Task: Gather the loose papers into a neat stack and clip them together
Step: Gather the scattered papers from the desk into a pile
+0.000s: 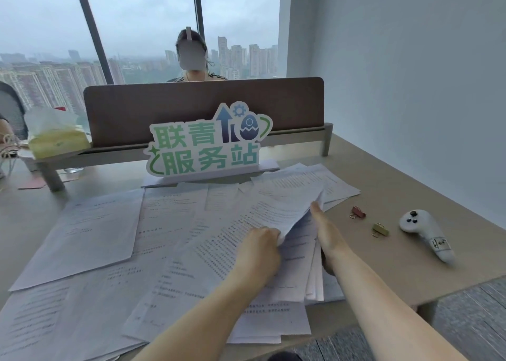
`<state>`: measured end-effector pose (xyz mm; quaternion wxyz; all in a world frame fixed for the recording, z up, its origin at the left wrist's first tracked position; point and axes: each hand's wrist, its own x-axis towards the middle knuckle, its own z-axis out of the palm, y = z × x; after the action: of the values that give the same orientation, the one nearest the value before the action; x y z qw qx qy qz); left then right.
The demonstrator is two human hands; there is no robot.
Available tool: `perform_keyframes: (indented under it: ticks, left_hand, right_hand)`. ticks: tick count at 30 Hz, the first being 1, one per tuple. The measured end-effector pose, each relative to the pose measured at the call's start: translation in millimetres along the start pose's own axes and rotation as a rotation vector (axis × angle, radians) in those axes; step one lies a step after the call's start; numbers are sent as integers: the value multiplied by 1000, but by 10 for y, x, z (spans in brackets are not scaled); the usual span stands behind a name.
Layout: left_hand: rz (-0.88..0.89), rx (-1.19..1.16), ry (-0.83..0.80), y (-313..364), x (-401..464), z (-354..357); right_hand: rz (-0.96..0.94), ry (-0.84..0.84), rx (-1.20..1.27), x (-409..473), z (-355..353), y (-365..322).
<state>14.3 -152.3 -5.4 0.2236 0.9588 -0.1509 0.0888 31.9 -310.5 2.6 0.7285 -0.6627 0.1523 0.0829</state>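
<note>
The left hand is curled shut on the near edge of a lifted white printed sheet, while the right hand lies flat and open against its right edge. Other loose white printed papers lie fanned across the beige desk; their text is too small to read. 2 binder clips, 1 dark red and 1 gold, lie right of them. Behind stands a green-lettered sign reading "联青服务站".

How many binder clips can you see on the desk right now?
2. A red binder clip lies right of the papers; an olive binder clip lies nearer the white controller. More could be hidden under the sheets.
</note>
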Motion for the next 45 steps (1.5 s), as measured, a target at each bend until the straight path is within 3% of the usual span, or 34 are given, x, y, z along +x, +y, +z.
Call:
perform_keyframes:
  ticks: [5,7,11,14,17,20,24,34,40,45]
  left_hand:
    - [60,55,-29,78,-20,149]
    - [63,-59,-85,113,-64,105]
    - [-102,-349,-340,-9,-98,-59]
    - [-202,-199,-120,-313,-26,-176]
    - [-467,-135,12,-692,4,-341]
    - [-700,-352,57,-1019,4,-468]
    - [-838,-672,104,-1289,-7,-552]
    - [-809,-832,135,-1398,-87,-742]
    - [-806,-1156,209,-1345,-73,-759]
    - [-740,-1222,153,-1329,-18,-864]
  right_hand:
    - [89,-36,-107,-19,58,-29]
    - [80,41,-180,13,53,3]
    - [24,135,-297,70,25,58]
    - [6,122,-298,104,-12,93]
    - [-33,125,-259,112,-31,84]
    - [-70,95,-167,131,-57,81]
    - [-136,38,-62,153,-79,63]
    - [-254,-69,42,-1,-53,-124]
    - [-296,-134,25,-20,4,-141]
    - [-314,-143,39,-72,7,-195]
